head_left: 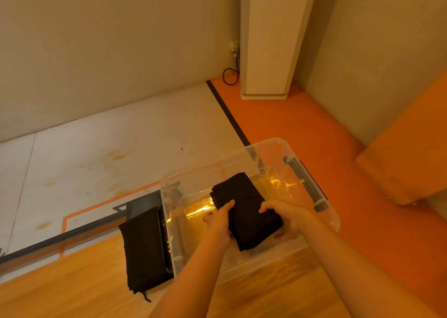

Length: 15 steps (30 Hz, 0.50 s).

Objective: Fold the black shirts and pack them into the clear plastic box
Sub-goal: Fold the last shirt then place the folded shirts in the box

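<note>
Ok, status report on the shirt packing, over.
Both left hand and right hand grip folded black shirt, over open clear plastic box. Outside, left of box: second black shirt. Nothing blocking.

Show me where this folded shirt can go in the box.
Inside the clear box the floor looks bare: a strip between the held shirt and its left wall, plus the far corner by the right latch. Outside that wall, another black shirt crowds the table.
</note>
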Motion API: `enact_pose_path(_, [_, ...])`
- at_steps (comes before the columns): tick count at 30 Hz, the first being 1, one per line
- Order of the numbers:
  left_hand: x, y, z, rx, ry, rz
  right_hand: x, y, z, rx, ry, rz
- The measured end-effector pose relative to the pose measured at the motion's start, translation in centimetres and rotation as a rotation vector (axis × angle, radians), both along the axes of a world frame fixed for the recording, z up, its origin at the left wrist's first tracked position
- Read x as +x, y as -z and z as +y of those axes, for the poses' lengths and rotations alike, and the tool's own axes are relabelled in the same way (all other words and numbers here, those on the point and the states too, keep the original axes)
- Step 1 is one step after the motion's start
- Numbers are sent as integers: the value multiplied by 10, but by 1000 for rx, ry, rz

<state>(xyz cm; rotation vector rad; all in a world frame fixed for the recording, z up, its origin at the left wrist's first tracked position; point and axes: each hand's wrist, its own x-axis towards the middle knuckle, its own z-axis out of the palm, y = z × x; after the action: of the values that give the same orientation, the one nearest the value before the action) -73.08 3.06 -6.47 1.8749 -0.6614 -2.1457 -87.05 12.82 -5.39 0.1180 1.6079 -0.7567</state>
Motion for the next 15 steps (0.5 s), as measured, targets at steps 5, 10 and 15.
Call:
enact_pose_path(5, [6, -5, 7, 99, 21, 111, 1, -3, -3, 21, 78, -65])
enact_pose_path(10, [19, -16, 18, 299, 221, 170, 1, -3, -4, 20, 67, -92])
enact_pose_path(15, [27, -15, 18, 261, 348, 156, -2, -4, -3, 15, 26, -82])
